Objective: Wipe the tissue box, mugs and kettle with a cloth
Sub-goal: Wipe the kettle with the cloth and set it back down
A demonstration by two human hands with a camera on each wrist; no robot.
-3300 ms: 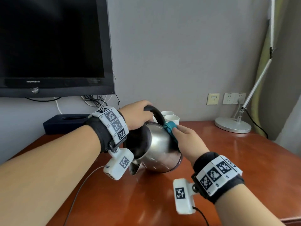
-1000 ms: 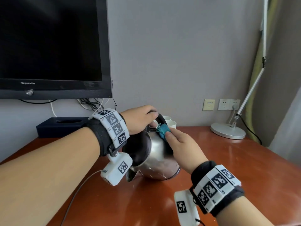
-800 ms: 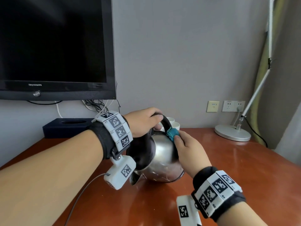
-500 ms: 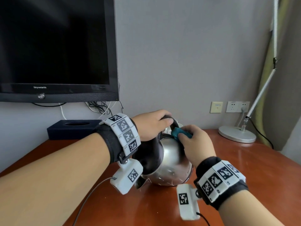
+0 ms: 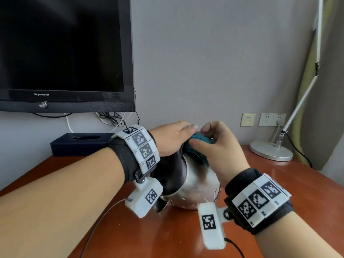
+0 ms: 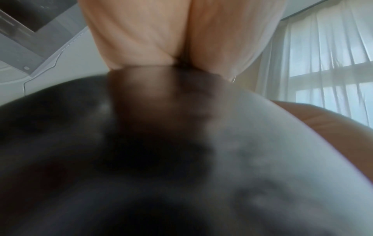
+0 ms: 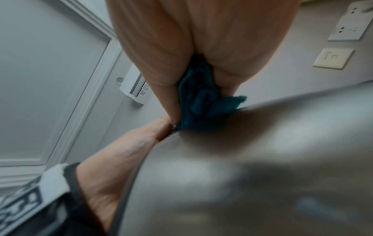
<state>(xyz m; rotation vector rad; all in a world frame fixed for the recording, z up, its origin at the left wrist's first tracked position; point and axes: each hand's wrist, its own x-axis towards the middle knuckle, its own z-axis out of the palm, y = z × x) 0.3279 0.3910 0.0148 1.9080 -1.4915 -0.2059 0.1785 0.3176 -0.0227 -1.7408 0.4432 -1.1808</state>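
Kettle [image 5: 193,185] on table [image 5: 279,183], centre; tissue box [image 5: 80,144] behind-left; lamp base [image 5: 270,152] behind-right.

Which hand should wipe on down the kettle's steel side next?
Right. The right hand already pinches the teal cloth against the kettle near its top; the left hand grips the kettle, steadying it.

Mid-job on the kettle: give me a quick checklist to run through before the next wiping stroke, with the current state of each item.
1. Left hand grip on the tilted stainless-steel kettle: ok, holding at the top.
2. Right hand holds the teal cloth: ok, pinched in the fingers.
3. Cloth touching the kettle: ok, pressed near the top of the body.
4. Kettle supported: ok, its lower edge rests on the reddish-brown wooden table.
5. Mugs clear of the stroke: cannot tell, hidden behind the hands.
6. Dark blue tissue box out of the way: ok, back by the wall.
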